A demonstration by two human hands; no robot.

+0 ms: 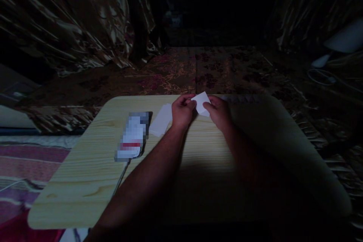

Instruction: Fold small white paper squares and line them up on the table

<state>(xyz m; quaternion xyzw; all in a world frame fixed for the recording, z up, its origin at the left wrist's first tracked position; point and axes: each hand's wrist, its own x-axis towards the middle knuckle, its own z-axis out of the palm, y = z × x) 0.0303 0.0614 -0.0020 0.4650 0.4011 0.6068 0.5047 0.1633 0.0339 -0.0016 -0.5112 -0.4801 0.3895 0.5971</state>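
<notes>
Both hands hold a small white piece of paper point(202, 103) above the far side of the wooden table point(93, 151). My left hand point(182, 110) pinches its left edge between thumb and fingers. On the right side, my right hand point(218, 109) grips it with the thumb lying on top. Whether the paper is folded or layered I cannot tell. Beside my left hand lie more white paper pieces point(161, 121), partly overlapping. In the dim light the fingers under the paper are hidden.
A phone-like device point(132, 136), its screen blurred out, lies on the left with a cable point(121, 177) running toward me. Small pale shapes point(244, 99) line the far right edge. Patterned curtains point(107, 11) hang behind, and a lamp point(346, 38) stands at right.
</notes>
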